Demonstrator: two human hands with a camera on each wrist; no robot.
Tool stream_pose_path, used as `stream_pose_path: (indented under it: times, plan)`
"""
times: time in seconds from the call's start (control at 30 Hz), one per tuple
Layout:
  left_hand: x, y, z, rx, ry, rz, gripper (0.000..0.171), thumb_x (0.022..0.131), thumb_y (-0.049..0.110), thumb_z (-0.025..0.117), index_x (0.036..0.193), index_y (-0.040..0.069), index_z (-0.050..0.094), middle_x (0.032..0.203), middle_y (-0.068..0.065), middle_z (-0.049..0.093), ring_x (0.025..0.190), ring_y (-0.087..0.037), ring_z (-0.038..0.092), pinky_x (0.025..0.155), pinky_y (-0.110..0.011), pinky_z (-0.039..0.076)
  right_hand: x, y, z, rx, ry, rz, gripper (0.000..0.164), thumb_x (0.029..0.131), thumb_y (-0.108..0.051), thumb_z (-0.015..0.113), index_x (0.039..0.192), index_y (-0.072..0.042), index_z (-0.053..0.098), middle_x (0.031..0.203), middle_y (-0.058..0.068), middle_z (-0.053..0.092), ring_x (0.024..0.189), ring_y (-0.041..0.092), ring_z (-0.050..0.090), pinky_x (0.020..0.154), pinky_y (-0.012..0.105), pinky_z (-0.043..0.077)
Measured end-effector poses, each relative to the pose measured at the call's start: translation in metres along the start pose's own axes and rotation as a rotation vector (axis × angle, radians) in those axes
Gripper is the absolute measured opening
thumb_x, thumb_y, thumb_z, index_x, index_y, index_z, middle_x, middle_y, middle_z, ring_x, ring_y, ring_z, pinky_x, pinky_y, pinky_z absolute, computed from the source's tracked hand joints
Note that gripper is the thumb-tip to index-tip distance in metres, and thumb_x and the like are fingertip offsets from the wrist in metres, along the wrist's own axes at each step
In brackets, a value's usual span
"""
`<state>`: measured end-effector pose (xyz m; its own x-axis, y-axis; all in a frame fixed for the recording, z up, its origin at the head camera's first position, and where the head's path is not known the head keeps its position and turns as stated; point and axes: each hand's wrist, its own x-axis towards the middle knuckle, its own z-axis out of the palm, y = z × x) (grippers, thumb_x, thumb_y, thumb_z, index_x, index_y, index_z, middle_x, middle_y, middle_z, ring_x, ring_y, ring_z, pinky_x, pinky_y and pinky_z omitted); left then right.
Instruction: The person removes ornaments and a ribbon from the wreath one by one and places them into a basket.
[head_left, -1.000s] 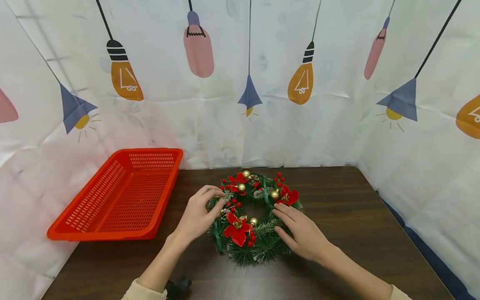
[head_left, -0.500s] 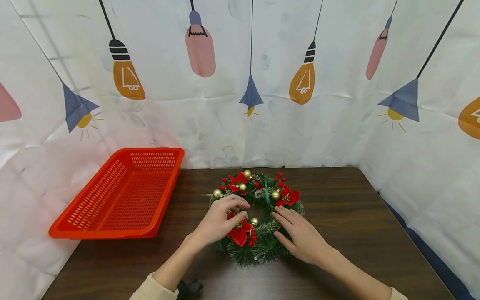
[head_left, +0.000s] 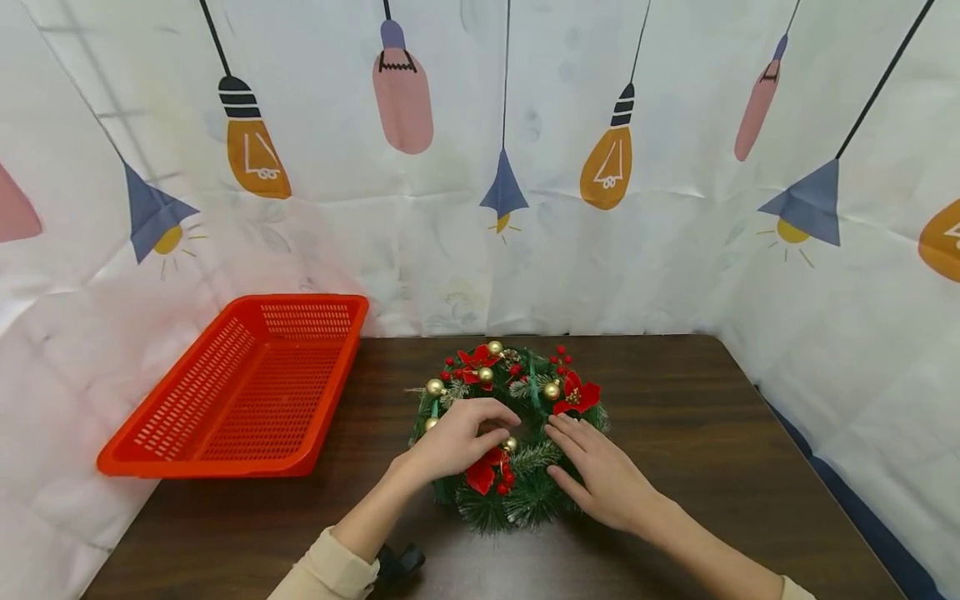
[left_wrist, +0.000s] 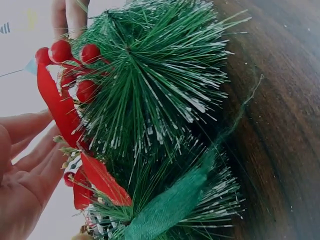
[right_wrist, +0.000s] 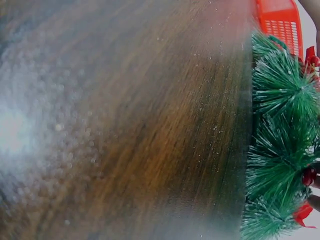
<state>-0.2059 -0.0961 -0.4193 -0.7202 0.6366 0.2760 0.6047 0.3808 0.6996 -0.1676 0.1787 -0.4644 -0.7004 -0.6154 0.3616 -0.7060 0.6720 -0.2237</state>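
Observation:
A green Christmas wreath with red poinsettias, red berries and gold balls lies on the dark wooden table. Over its front left part hovers or rests my left hand, fingers loosely bent and nothing visible held; contact is unclear. It covers part of the front poinsettia. The left wrist view has the palm beside a red petal and a green ribbon. My right hand lies on the wreath's right side, fingers extended. In the right wrist view only fingertips show beside the frosted green needles.
A red plastic basket stands on the left of the table. Behind and beside the table hangs a white curtain printed with lamps. A black strap or device shows near my left wrist.
My left hand has moved from the wreath's left edge rightward and closer to me, over the front poinsettia. Gold balls at the left are uncovered. My right hand has stayed nearly still.

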Motion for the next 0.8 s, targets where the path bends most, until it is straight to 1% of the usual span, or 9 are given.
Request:
stream_pose_path:
  times: [0.1,0.17,0.37,0.5,0.6,0.7,0.8]
  plan:
    - [0.003,-0.001,0.001,0.03,-0.01,-0.001,0.021,0.1,0.004,0.066,0.119,0.008,0.073,0.115,-0.001,0.072,0.1,-0.011,0.068,0.087,-0.029,0.056,0.0,0.0,0.0,-0.001,0.011,-0.008,0.058,0.103,-0.035,0.064,0.149,0.0,0.052,0.154,0.015,0.049,0.144,0.034,0.042,0.114,0.055,0.035]
    - [0.005,-0.002,0.002,0.031,-0.027,-0.014,0.021,0.101,0.004,0.066,0.12,0.008,0.073,0.115,-0.002,0.072,0.099,-0.011,0.068,0.087,-0.029,0.056,-0.001,0.001,0.0,0.0,0.009,-0.011,0.059,0.103,-0.035,0.064,0.149,0.0,0.052,0.153,0.016,0.049,0.144,0.034,0.041,0.114,0.056,0.034]
    - [0.009,-0.003,0.002,0.031,-0.106,-0.049,0.021,0.102,0.003,0.064,0.12,0.008,0.073,0.117,-0.007,0.072,0.098,-0.011,0.068,0.086,-0.029,0.056,-0.001,0.002,-0.002,0.007,-0.021,0.014,0.059,0.105,-0.039,0.06,0.15,-0.002,0.051,0.157,0.014,0.045,0.148,0.03,0.036,0.116,0.054,0.033]
    - [0.012,-0.003,0.0,0.061,-0.162,-0.063,0.021,0.103,0.004,0.062,0.12,0.007,0.073,0.116,-0.006,0.072,0.097,-0.009,0.067,0.085,-0.029,0.055,-0.002,0.002,-0.006,0.009,-0.028,0.026,0.058,0.105,-0.041,0.06,0.15,-0.005,0.052,0.159,0.014,0.042,0.149,0.029,0.035,0.114,0.052,0.036]
    - [0.013,-0.005,0.0,0.088,-0.194,-0.072,0.022,0.104,0.006,0.061,0.122,0.006,0.073,0.118,-0.004,0.071,0.099,-0.009,0.066,0.086,-0.029,0.055,-0.002,0.003,-0.007,0.01,-0.024,0.034,0.058,0.105,-0.041,0.06,0.15,-0.006,0.053,0.159,0.014,0.042,0.148,0.03,0.035,0.112,0.052,0.039]
    - [0.012,-0.007,0.0,0.104,-0.224,-0.078,0.023,0.105,0.008,0.059,0.124,0.006,0.073,0.121,-0.002,0.07,0.105,-0.012,0.066,0.09,-0.031,0.054,-0.002,0.003,-0.007,0.013,-0.024,0.042,0.057,0.104,-0.042,0.061,0.148,-0.006,0.054,0.158,0.013,0.043,0.147,0.031,0.037,0.111,0.052,0.041]
    - [0.013,-0.009,-0.004,0.116,-0.239,-0.072,0.024,0.107,0.008,0.057,0.125,0.006,0.072,0.122,-0.001,0.07,0.108,-0.012,0.066,0.093,-0.032,0.053,0.001,0.004,-0.008,0.022,-0.022,0.047,0.057,0.104,-0.042,0.06,0.147,-0.006,0.055,0.158,0.013,0.043,0.146,0.031,0.038,0.11,0.052,0.042]
